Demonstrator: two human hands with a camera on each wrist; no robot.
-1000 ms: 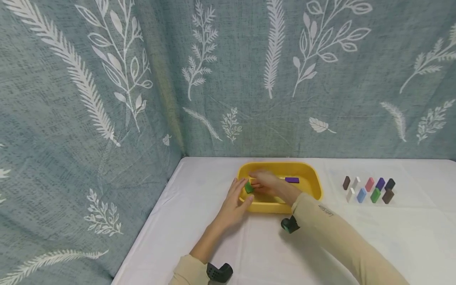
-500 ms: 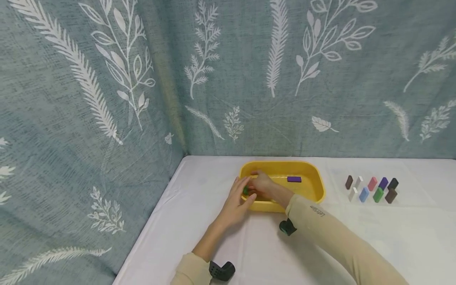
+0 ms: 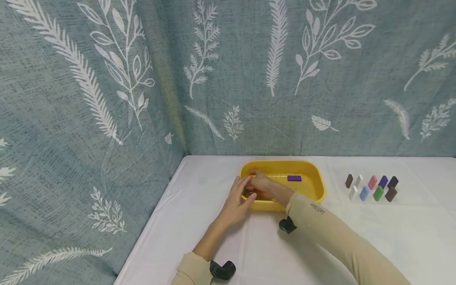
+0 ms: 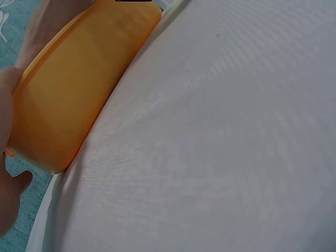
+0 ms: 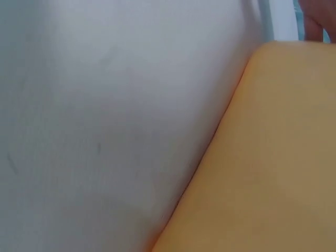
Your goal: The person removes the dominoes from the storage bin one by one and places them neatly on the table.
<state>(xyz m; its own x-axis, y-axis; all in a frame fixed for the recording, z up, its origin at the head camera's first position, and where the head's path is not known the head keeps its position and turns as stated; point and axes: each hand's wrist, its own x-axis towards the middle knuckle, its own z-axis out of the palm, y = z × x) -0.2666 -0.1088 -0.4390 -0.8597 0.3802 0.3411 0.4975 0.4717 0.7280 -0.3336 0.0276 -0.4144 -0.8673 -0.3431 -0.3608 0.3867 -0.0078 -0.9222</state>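
A yellow tub stands on the white table, its wall also seen close up as the tub and the tub in the wrist views. My left hand rests against the tub's left end, fingers fairly straight and thumb at the rim; the left hand shows at the edge of its wrist view. My right hand reaches down inside the tub at its left end and pinches a green block, mostly hidden by the fingers. A purple block lies flat in the tub.
Several small coloured blocks stand in two rows on the table to the right of the tub. A leaf-patterned curtain closes the back and left sides. The table's left edge runs close to the left arm.
My right hand has lowered the green block deeper into the tub's left end, so less of it shows. The left hand stays at the tub's left end.
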